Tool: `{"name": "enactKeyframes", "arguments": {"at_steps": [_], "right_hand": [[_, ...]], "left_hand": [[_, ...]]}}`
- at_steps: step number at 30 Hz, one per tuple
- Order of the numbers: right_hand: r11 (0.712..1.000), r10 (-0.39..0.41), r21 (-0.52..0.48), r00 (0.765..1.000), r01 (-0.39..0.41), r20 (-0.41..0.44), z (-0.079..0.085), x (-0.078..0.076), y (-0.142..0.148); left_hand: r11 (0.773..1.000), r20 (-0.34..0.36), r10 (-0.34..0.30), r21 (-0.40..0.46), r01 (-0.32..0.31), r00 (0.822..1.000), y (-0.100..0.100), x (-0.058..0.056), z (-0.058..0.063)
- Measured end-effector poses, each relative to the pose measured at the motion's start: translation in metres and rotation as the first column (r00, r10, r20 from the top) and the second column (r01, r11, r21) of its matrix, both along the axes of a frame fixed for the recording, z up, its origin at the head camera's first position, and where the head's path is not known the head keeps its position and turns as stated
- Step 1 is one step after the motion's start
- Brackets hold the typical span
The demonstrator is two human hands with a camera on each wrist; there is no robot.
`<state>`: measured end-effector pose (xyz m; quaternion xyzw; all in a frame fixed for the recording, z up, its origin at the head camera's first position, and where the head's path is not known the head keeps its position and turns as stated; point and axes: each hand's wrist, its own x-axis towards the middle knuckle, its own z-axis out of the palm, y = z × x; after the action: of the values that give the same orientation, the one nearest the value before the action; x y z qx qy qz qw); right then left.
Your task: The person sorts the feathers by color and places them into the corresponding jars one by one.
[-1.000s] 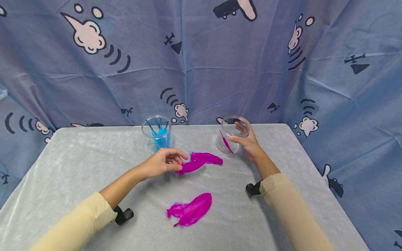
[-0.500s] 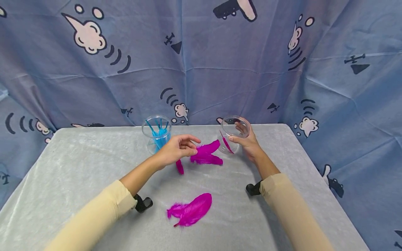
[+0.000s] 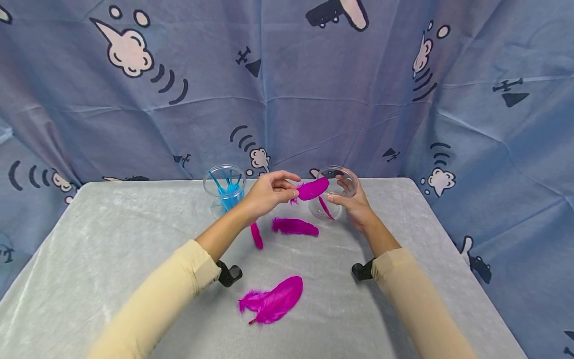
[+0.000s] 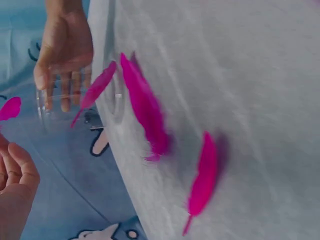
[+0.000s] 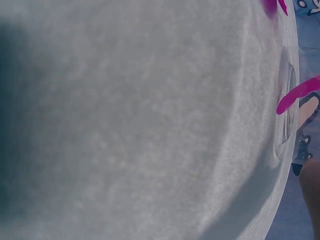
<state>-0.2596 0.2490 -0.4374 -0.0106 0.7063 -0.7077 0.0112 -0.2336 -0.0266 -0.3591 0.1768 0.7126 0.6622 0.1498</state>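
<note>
My left hand (image 3: 269, 192) pinches a magenta feather (image 3: 312, 189) and holds it up beside the rim of a clear plastic cup (image 3: 334, 199). My right hand (image 3: 354, 202) grips that cup, which stands on the grey table (image 3: 112, 229) and has one magenta feather (image 3: 325, 207) leaning inside. In the left wrist view the cup (image 4: 75, 107), the right hand (image 4: 62, 55) and the held feather's tip (image 4: 10, 107) show. Three more magenta feathers lie on the table: one (image 3: 295, 227) near the cup, a thin one (image 3: 256, 235) by my left forearm, a big one (image 3: 273, 300) nearer me.
A second clear cup (image 3: 223, 189) with blue feathers stands at the back, left of my left hand. A blue patterned cloth (image 3: 287, 85) hangs behind the table. The table's far edge runs just behind both cups.
My left hand picked one magenta feather off the table and carried it up and right to the cup's rim. The right hand and cup stayed put.
</note>
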Motion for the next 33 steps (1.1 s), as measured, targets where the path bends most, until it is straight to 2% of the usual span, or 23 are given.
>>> {"name": "enactKeyframes", "arguments": {"at_steps": [7, 12, 19, 24, 33], "right_hand": [[1.0, 0.008, -0.003, 1.0, -0.008, -0.025, 0.0, 0.0, 0.0], [1.0, 0.019, -0.021, 0.999, -0.02, -0.046, -0.001, 0.0, 0.0], [1.0, 0.012, 0.001, 0.999, -0.012, -0.04, -0.002, -0.001, 0.0], [1.0, 0.02, 0.0, 0.999, -0.02, -0.048, -0.002, -0.001, 0.0], [0.999, 0.022, -0.028, 0.998, -0.024, -0.061, -0.002, 0.0, 0.0]], "left_hand": [[0.997, -0.01, 0.069, 0.039, -0.068, 0.998, 0.021, -0.01, 0.01], [0.99, -0.003, 0.136, 0.044, -0.136, 0.991, 0.038, -0.017, 0.01], [0.981, 0.011, 0.195, -0.007, -0.195, 0.981, 0.061, -0.021, 0.011], [0.961, 0.002, 0.268, -0.076, -0.267, 0.963, 0.075, -0.024, 0.01], [0.916, 0.007, 0.38, -0.139, -0.375, 0.925, 0.094, -0.025, 0.007]]}}
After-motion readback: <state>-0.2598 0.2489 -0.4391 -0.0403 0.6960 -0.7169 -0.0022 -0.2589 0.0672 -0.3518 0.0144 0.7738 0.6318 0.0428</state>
